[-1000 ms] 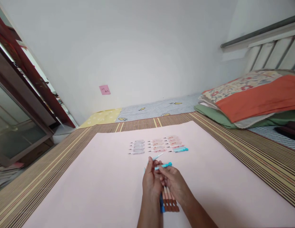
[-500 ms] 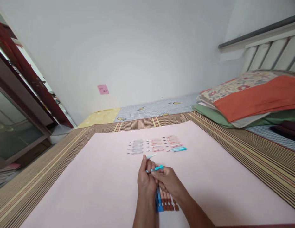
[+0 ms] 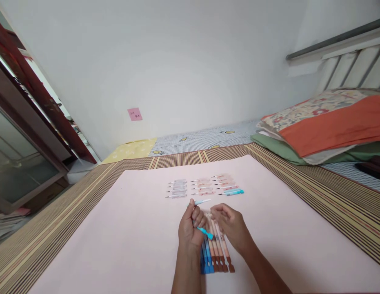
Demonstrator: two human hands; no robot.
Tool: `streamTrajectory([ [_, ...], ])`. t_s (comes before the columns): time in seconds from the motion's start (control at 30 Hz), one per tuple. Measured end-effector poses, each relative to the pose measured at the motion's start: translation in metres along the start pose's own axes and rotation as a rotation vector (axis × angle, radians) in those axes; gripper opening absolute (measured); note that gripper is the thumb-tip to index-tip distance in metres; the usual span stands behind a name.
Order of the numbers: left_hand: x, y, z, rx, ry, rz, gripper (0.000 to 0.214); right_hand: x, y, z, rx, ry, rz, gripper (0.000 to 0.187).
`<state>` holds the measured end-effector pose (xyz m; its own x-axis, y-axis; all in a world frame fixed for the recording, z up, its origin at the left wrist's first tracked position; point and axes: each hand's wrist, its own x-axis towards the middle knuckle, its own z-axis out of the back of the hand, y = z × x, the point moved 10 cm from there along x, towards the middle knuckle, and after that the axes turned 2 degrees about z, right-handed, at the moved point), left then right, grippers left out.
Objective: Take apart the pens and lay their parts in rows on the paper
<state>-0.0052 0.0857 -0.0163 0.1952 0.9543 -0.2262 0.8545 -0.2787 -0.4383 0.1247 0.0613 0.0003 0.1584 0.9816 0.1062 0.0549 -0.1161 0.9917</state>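
Note:
My left hand (image 3: 190,228) is closed round a pale blue pen (image 3: 201,201) whose tip sticks out past my fingers; a turquoise piece (image 3: 205,233) shows below my fingers. My right hand (image 3: 231,226) hovers beside it with fingers curled in a loose pinch; what it holds, if anything, I cannot make out. Under both hands lies a row of blue and brown pens (image 3: 216,255) side by side on the pink sheet (image 3: 116,228). Farther off, three neat groups of pens (image 3: 205,187) lie in rows, with a turquoise pen (image 3: 234,192) at the right.
The pink sheet lies on a striped woven mat (image 3: 330,192) on a bed. Folded orange, floral and green bedding (image 3: 324,126) is stacked at the right by a metal headboard. A white wall with a pink note (image 3: 134,114) is behind; a dark wooden cabinet (image 3: 27,134) stands at the left.
The turquoise piece has passed from my right hand's fingers, above the left hand, to lower down by my left palm. My right hand has drawn apart to the right.

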Motion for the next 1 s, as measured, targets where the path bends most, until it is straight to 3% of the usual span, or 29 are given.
streamTrajectory([
  [0.07, 0.001, 0.010, 0.002, 0.040, -0.016, 0.055, 0.044, 0.000, 0.010, 0.007, 0.028, -0.077, 0.070, 0.044],
  [0.23, 0.004, 0.028, 0.002, 0.107, -0.002, 0.085, 0.036, 0.001, 0.020, 0.009, 0.055, -0.102, 0.107, 0.043],
  [0.53, 0.003, 0.030, 0.000, 0.097, 0.004, 0.078, 0.042, 0.003, 0.022, 0.032, 0.014, -0.208, 0.157, 0.041],
  [0.67, 0.004, 0.027, 0.001, 0.089, -0.012, 0.073, 0.035, 0.007, 0.009, 0.055, 0.143, -0.337, 0.103, 0.043],
  [0.87, 0.003, 0.028, 0.003, 0.062, -0.039, 0.124, 0.023, 0.011, -0.007, 0.098, 0.506, -0.479, 0.048, 0.037],
  [0.93, 0.002, 0.031, 0.003, 0.076, -0.037, 0.159, 0.023, 0.010, 0.000, 0.107, 0.457, -0.483, 0.076, 0.030],
  [1.0, 0.002, 0.035, 0.003, 0.103, -0.027, 0.182, 0.025, 0.007, 0.019, 0.107, 0.220, -0.433, 0.135, 0.025],
])
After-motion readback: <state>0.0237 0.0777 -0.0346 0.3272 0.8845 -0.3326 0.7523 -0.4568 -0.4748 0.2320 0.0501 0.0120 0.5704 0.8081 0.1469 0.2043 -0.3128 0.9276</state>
